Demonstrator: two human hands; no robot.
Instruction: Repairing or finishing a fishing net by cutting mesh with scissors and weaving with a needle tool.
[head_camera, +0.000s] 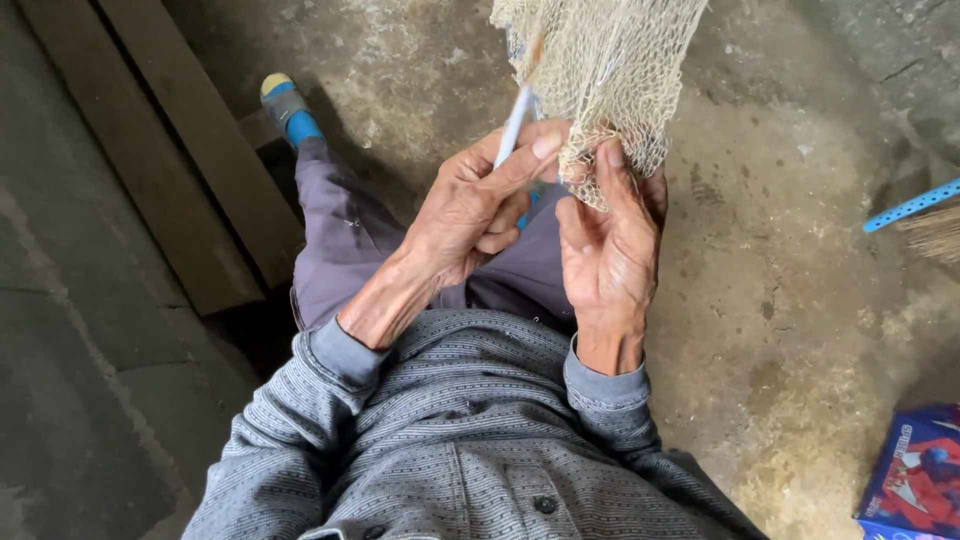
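Over a stained concrete floor (800, 300), left fingers (520, 165) pinch a white needle (514, 125), right fingers (605, 175) grip netting (600, 70).

Both forearms raised before the chest; left hand (478, 205) pinched closed, right hand (608, 240) curled shut, palm inward

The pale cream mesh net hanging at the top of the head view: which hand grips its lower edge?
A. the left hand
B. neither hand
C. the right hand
C: the right hand pinches the pale cream mesh net, while the left hand holds a thin white tool.
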